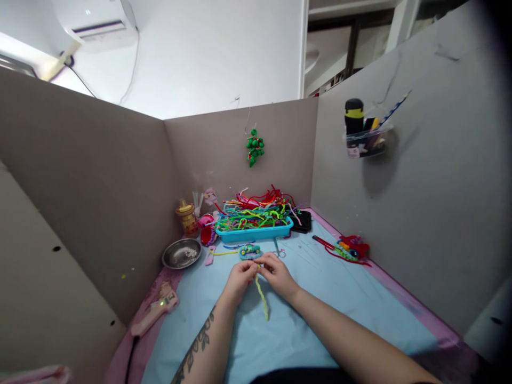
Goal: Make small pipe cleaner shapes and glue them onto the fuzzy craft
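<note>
A yellow-green pipe cleaner is pinched between the fingers of both hands, its free end hanging down toward me over the blue cloth. My left hand grips it from the left, thumb and fingertips together. From the right, my right hand pinches it at nearly the same spot, fingertips meeting the left ones. The part inside the fingers is hidden. Just beyond the hands lies a small blue fuzzy piece with yellow round spots, apart from them.
A blue tray heaped with pipe cleaners stands at the back. Scissors lie before it. At left are a metal bowl and a pink glue gun with a cord. A colourful fuzzy figure lies right. Grey partitions enclose the table.
</note>
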